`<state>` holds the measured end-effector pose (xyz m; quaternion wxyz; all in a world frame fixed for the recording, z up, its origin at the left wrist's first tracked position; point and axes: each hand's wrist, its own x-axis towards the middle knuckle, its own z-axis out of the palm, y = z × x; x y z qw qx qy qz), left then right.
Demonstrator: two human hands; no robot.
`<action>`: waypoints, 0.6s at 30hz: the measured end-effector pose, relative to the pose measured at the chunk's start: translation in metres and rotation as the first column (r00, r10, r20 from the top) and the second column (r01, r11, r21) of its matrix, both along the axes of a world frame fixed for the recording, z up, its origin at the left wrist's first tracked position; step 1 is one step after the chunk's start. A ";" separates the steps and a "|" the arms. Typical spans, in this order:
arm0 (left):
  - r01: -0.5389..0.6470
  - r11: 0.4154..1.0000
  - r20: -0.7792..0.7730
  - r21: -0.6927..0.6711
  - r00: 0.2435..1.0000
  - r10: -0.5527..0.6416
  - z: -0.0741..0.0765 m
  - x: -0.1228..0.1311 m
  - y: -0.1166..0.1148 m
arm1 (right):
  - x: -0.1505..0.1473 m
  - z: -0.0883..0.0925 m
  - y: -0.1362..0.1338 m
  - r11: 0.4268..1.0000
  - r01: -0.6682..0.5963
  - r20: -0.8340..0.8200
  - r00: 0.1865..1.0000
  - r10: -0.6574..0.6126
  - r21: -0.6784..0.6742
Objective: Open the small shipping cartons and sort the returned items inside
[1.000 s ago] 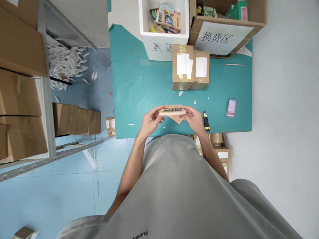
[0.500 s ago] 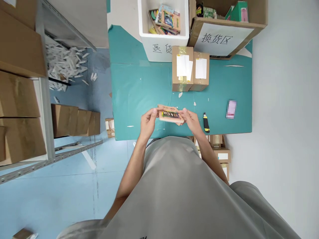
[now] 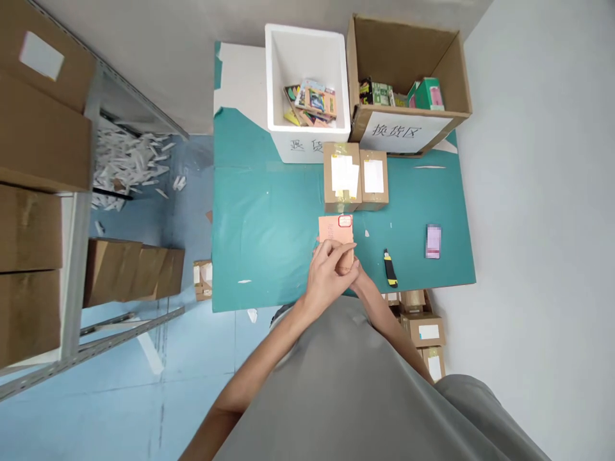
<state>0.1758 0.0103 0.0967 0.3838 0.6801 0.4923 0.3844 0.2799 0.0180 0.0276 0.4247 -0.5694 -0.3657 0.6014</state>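
Observation:
A thin peach-coloured box with small print and a red-outlined label is held above the front of the green tabletop, its plain side facing up. My left hand lies across its lower part, fingers and thumb curled towards the right edge. Gripping that lower right edge is my right hand, partly hidden behind the box and my left hand. Just beyond the box stand a taped carton and a narrower carton, both with white labels. To the right lies a black-and-yellow utility knife.
A white foam bin with colourful flat packs and a large cardboard box with small packages stand at the back. A blurred-out phone-like object rests on the green table. Shelving with cartons is at left; cartons sit below right.
The box has been turned from its pictured side to its plain side and stands lengthwise. My left hand has moved right, over it. The camera view has tilted up.

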 end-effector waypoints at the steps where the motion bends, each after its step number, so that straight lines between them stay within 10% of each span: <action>1: -0.026 0.999 0.046 -0.047 0.999 0.028 -0.003 -0.002 0.003 | 0.003 -0.001 0.001 0.999 0.032 -0.074 0.997 -0.035 -0.041; 5: -0.154 0.921 0.210 -0.357 0.948 0.240 -0.028 -0.019 0.016 | 0.021 -0.007 0.002 0.972 0.152 -0.237 0.952 -0.193 -0.179; 9: -0.201 0.820 0.281 -0.536 0.873 0.398 -0.042 -0.045 0.055 | 0.037 -0.003 0.035 0.986 0.062 -0.149 0.985 -0.085 -0.152; 18: -0.426 0.905 0.422 -0.001 0.820 0.386 0.054 -0.075 0.207 | 0.040 0.075 0.202 0.934 0.137 -0.069 0.990 -0.121 0.331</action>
